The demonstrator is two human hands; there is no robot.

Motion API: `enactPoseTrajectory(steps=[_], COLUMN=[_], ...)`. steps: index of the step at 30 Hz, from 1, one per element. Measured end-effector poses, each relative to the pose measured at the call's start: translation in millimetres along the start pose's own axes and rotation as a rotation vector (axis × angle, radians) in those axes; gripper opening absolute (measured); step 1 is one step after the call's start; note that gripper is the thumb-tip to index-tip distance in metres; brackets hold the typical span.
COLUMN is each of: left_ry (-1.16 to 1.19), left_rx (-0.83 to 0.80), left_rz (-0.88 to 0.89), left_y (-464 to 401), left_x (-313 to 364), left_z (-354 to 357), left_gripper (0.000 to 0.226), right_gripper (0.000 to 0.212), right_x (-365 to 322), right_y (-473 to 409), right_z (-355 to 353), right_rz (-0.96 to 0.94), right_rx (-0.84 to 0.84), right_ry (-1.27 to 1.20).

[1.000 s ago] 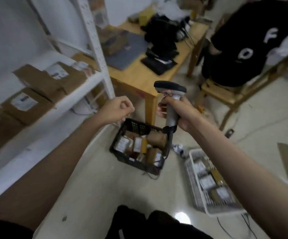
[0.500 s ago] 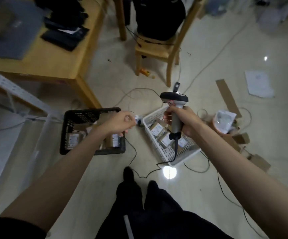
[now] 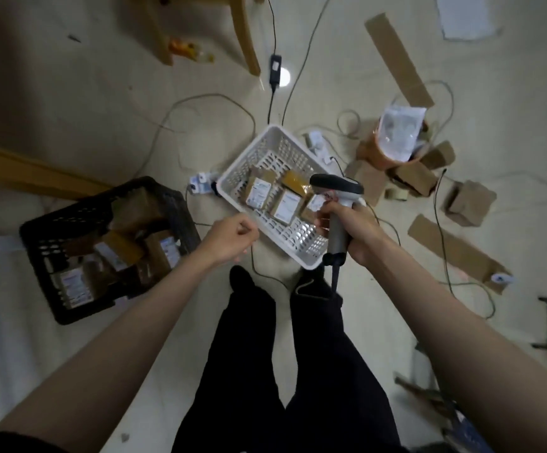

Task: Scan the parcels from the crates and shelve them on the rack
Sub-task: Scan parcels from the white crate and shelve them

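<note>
- The scanner [image 3: 336, 204] is gripped in the right hand [image 3: 355, 235]; the left hand [image 3: 229, 240] is curled, holding nothing.
- Labelled parcels [image 3: 285, 206] lie in the white crate [image 3: 265, 138], with more in the black crate [image 3: 50, 223] to the left.
- One parcel is best lifted label-up, so the scanner can be aimed squarely.

Site: informal parcel-sorting room | Evidence: parcel-filled white crate [image 3: 267, 143], black crate [image 3: 79, 210], cardboard scraps [image 3: 396, 53], floor cables [image 3: 200, 99]

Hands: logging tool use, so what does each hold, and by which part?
The right hand grips the barcode scanner by its handle; the left hand holds nothing.
</note>
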State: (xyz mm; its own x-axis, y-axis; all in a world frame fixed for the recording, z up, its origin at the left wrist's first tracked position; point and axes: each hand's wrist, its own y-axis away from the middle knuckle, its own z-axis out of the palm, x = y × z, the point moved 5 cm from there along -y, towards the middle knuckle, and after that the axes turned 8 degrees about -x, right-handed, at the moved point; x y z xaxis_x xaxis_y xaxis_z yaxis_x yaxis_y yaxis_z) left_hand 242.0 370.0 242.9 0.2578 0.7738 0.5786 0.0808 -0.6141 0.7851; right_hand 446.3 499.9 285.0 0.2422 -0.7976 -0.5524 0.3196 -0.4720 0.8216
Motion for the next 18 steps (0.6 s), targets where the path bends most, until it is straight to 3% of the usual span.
enactPoseTrajectory(steps=[4,11,18], left_ry=[-0.016,0.075,0.013], left_rx=[-0.033,-0.003,-0.011], left_rz=[-0.051,-0.155,-0.187], left_y=[-62.7,-196.1,-351.5], left_x=[-20.3,-67.7,-119.1], left_z=[38.1,104.7,150.4], left_gripper=[0.016,0.006,0.034], right_gripper=[0.010,0.011,0.009], right_x=[37.0,115.3,191.8], right_y=[-61.8,-205.8,-356.8], right_z=[-31.8,-86.6,-108.8], right_rz=[0.085,0.257,0.330], right_rx=[0.043,0.053,-0.035], right_ry=[-0.046,-0.062,-0.153])
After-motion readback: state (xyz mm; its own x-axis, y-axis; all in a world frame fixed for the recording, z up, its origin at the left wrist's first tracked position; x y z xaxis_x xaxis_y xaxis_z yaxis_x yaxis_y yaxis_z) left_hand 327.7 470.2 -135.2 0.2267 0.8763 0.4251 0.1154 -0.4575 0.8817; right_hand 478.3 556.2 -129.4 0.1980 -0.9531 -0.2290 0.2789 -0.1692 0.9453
